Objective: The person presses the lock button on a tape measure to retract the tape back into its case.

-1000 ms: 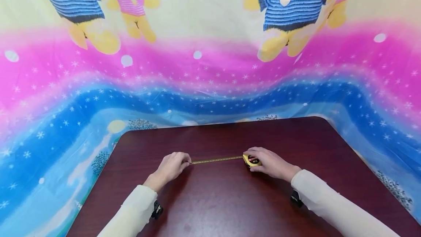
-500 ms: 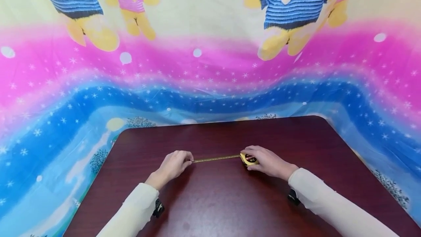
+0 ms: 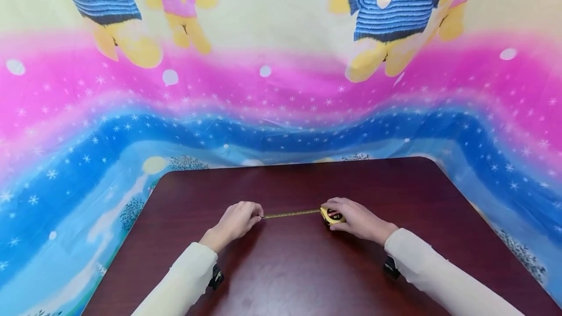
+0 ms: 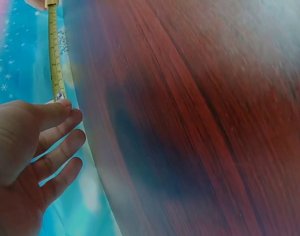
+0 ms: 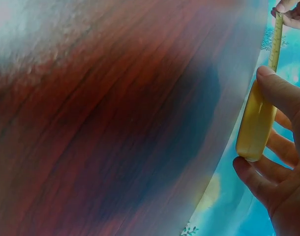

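Your left hand (image 3: 237, 219) pinches the free end of the yellow tape (image 3: 291, 214) between thumb and forefinger, right at the metal hook (image 4: 60, 96), as the left wrist view shows; the other fingers (image 4: 61, 147) on that hand reach forward, spread slightly apart and loosely bent. Your right hand (image 3: 360, 219) grips the yellow tape measure case (image 3: 332, 215). In the right wrist view your thumb lies at the end where the tape comes out, and your fingers support the case from the opposite side, one fingertip at its lower end.

The tape measure is over the far part of the counter (image 3: 281, 267), between its far left and far right corners, with the case on the side toward the right edge. The drawn-out length runs straight from hand to hand, roughly parallel to the far edge. The case's dark printed label faces up toward your head camera.

The counter is dark reddish wood with rounded far corners, and shadows fall on it near your hands. Your cream sleeves (image 3: 443, 269) cross it from the near side, a black device (image 3: 216, 277) showing at each wrist. Beyond the far edge hangs a pink and blue printed cloth (image 3: 281, 87) with bears and snowflakes.
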Demonstrator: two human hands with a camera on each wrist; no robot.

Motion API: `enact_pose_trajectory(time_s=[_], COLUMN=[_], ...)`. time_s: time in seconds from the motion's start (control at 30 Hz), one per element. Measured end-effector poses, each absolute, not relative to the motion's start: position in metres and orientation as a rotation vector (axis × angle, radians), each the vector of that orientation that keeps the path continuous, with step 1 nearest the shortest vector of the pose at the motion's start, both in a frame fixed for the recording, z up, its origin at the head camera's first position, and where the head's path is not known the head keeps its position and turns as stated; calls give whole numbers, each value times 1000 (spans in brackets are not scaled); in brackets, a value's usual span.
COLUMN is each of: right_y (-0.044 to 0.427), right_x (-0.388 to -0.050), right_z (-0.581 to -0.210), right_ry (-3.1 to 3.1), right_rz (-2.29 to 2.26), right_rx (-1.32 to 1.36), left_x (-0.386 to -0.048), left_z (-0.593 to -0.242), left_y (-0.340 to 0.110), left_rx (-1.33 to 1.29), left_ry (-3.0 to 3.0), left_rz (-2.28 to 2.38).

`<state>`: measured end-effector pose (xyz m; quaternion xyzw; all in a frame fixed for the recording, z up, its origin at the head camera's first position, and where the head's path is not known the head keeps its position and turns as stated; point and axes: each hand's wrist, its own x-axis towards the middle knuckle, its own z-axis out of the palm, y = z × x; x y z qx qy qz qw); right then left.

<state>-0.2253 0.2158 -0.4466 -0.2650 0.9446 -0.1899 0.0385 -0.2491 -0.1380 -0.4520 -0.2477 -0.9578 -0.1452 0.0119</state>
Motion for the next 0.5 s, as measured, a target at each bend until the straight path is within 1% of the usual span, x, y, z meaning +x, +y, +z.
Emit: enact_pose_trajectory(time_s=[0.27, 0.5], right_y=[209, 206], right_x=[-226, -230], right_z=[-444, -443], right_ry=[2878, 2867], right_rz=[-608, -592], right_rx=[-809, -877], left_x=[-251, -251], left_z=[-450, -449], left_y=[-130, -128], left_rx=[-799, -806], left_ry=[-2960, -2942], left_rz=[-448, -449])
